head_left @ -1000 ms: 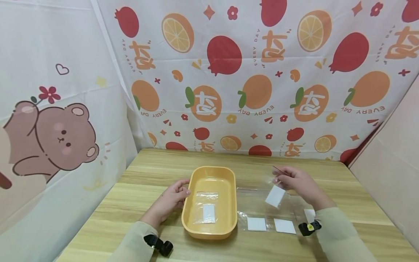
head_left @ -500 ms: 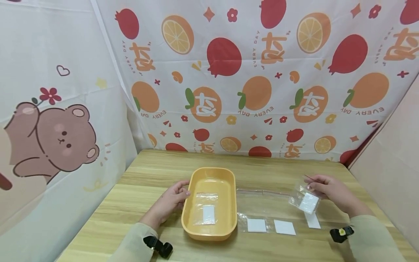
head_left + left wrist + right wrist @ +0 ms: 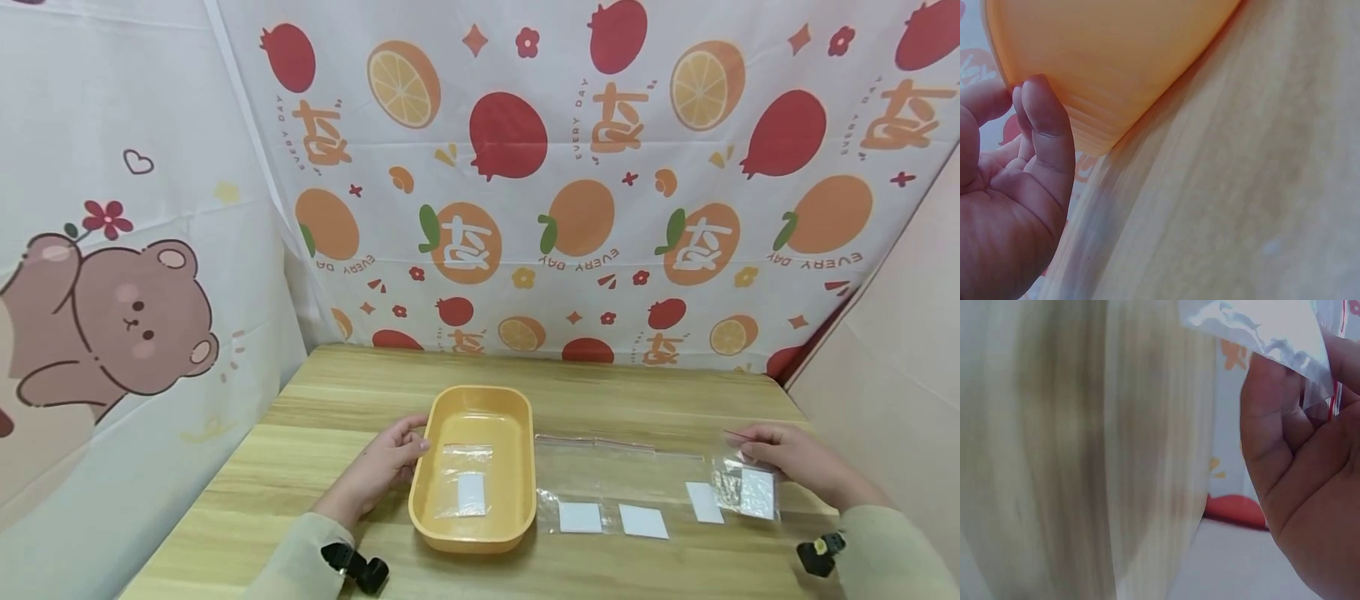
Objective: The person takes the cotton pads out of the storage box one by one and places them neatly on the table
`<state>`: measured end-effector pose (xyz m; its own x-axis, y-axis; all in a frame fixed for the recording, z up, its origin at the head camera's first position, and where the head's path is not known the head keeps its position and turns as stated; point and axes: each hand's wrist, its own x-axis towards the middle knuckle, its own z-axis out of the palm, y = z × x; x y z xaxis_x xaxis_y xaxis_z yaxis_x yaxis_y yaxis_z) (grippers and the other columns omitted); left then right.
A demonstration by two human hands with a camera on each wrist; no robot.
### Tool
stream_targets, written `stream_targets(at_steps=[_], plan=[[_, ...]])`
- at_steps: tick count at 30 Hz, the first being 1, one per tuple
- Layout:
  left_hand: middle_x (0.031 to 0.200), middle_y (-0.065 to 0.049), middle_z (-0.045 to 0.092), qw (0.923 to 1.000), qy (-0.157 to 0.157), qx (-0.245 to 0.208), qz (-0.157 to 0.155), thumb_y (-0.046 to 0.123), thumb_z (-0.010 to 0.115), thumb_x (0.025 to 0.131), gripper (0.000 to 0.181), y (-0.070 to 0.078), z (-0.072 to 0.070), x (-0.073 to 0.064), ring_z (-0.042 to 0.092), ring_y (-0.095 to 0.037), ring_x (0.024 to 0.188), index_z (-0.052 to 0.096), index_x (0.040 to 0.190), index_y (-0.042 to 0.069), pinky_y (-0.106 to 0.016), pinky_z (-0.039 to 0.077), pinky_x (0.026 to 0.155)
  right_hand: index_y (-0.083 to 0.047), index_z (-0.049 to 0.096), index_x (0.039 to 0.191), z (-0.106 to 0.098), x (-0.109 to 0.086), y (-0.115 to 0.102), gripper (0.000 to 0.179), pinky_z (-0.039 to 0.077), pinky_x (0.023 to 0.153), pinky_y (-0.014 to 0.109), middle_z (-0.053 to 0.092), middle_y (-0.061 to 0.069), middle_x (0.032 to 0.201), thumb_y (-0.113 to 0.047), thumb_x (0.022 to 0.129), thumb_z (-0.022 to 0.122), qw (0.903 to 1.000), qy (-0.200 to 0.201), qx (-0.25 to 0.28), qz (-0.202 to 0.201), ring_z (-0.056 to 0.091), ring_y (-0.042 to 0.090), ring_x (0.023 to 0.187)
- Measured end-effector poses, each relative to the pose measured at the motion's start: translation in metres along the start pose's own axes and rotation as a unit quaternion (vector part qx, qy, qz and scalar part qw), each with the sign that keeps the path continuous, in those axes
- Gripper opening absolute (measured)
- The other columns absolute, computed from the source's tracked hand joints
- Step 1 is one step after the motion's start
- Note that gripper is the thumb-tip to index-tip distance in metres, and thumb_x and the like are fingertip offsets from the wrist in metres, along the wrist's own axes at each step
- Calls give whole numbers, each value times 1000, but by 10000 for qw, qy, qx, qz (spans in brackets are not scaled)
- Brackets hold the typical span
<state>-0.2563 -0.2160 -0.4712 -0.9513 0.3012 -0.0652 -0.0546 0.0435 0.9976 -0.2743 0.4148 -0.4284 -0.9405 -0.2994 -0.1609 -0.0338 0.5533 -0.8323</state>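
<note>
My left hand (image 3: 386,462) pinches the left rim of a yellow plastic tray (image 3: 420,500); in the left wrist view its fingertips meet at the tray's edge. Inside the tray lies a clear zip-lock bag (image 3: 471,493) with a white card in it. At the right, my right hand (image 3: 798,462) pinches another zip-lock bag (image 3: 757,493) by its red-striped top edge, and a white card shows through the plastic. The right wrist view catches part of this bag (image 3: 1260,337) between thumb and fingers. Whether its lower edge touches the table cannot be told.
Three more clear bags with white cards lie in a row right of the tray: one bag (image 3: 580,517), a second bag (image 3: 643,522) and a third bag (image 3: 705,502). Under them is a wood-grain table (image 3: 360,375). A fruit-print curtain (image 3: 540,225) hangs behind.
My right hand has carried its zip-lock bag rightward and lower, past the row, uncovering the third bag there. The left hand has stayed on the tray's rim.
</note>
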Motion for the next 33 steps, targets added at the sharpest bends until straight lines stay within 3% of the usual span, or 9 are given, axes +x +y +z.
stream_targets(at_steps=[5, 8, 15, 25, 33], plan=[[110, -24, 58, 10000, -4, 22, -18, 12, 55, 104, 57, 1, 1, 1, 64, -26, 90, 31, 154, -1, -36, 58, 74, 5, 65, 122, -6, -3, 8, 32, 51, 58, 29, 66, 6, 92, -20, 103, 60, 9994, -224, -248, -40, 55, 11, 69], [110, -22, 58, 10000, 10, 28, -31, 12, 55, 104, 57, 1, 0, 1, 64, -25, 91, 31, 154, -1, -36, 58, 76, 0, 69, 117, -7, 0, 13, 27, 50, 56, 28, 65, 5, 86, -21, 102, 62, 9972, -342, -661, -35, 55, 11, 67], [110, -23, 57, 10000, 7, -9, -8, 13, 56, 104, 56, 2, 1, 1, 63, -25, 91, 33, 153, 0, -35, 58, 76, -14, 68, 95, 4, 15, 20, 10, 41, 54, 26, 55, -1, 68, -21, 100, 64, 9786, -164, -2045, -146, 51, 13, 59], [112, -26, 56, 10000, -39, -35, -48, 10, 52, 105, 54, 1, 4, 0, 64, -27, 93, 32, 154, -1, -36, 58, 76, -11, 65, 95, 14, 24, 28, 3, 42, 65, 34, 56, -2, 79, -13, 94, 67, 9610, 442, -2728, -115, 50, 17, 73], [111, -24, 57, 10000, -35, -71, -16, 12, 55, 104, 57, -4, 0, 3, 64, -25, 91, 30, 154, -1, -36, 58, 76, -12, 68, 100, 17, 27, 30, 7, 47, 73, 42, 64, 0, 92, -12, 94, 69, 9560, 666, -2853, -174, 54, 19, 82]])
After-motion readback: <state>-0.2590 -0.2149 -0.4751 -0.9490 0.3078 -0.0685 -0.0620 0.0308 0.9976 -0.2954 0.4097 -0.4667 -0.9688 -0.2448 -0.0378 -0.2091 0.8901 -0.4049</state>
